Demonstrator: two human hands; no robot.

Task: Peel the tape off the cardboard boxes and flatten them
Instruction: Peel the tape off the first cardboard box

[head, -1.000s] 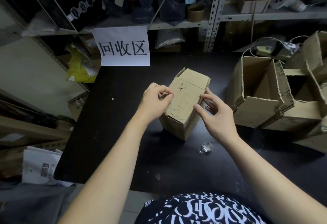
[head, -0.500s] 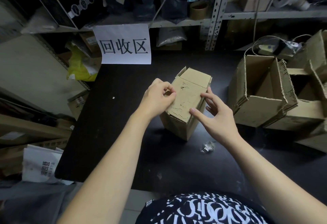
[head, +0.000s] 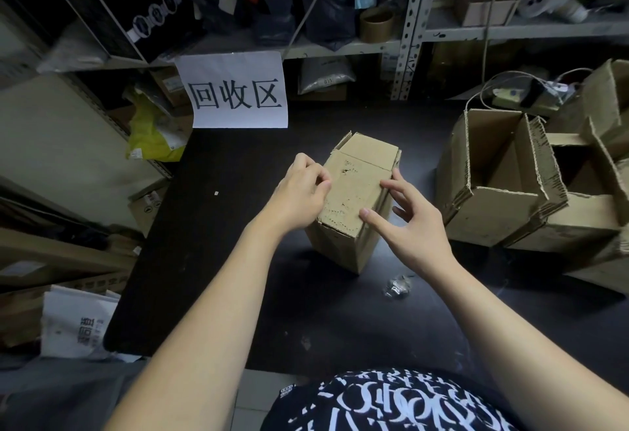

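A small closed cardboard box (head: 354,188) stands on the black table (head: 221,243), its top face scuffed and torn. My left hand (head: 299,192) is at the left edge of that top face, thumb and forefinger curled and pinching there at the tape, which is clear and hard to make out. My right hand (head: 408,223) steadies the box from the right, with the thumb on the near end of the top and spread fingers against the right side.
A crumpled ball of clear tape (head: 396,287) lies on the table near the box. Open, partly collapsed cardboard boxes (head: 503,192) are piled at the right. Metal shelving (head: 408,28) with a white paper sign (head: 238,90) lines the back. Bags and cardboard sit on the floor at left.
My left fingers have curled tighter at the box's left top edge. My right thumb slid slightly toward the near end of the top. The box has stayed in place.
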